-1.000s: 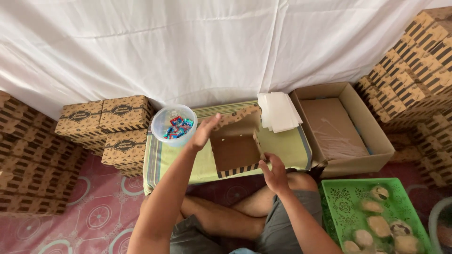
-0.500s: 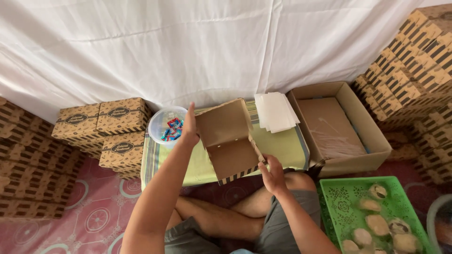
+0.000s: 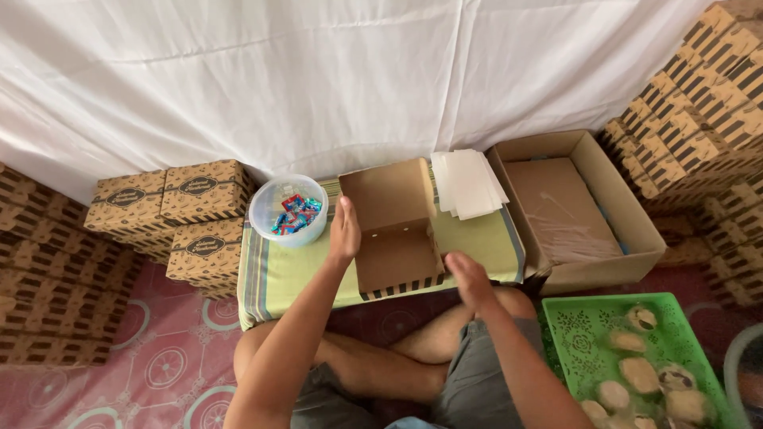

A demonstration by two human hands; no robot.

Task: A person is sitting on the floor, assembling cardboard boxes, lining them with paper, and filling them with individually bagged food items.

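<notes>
Left hand (image 3: pixel 344 232) lies flat, fingers spread, vs the left wall of the open cardboard box (image 3: pixel 395 230), which sits on the striped cloth (image 3: pixel 278 274) w/ lid up. Right hand (image 3: pixel 469 278) is loosely curled, empty, just beside the box's front right corner. Box looks light, thin, easily creased; hold by the walls, not the lid.

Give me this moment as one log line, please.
left hand on open cardboard box | right hand at its corner | bowl of sweets beside
</notes>
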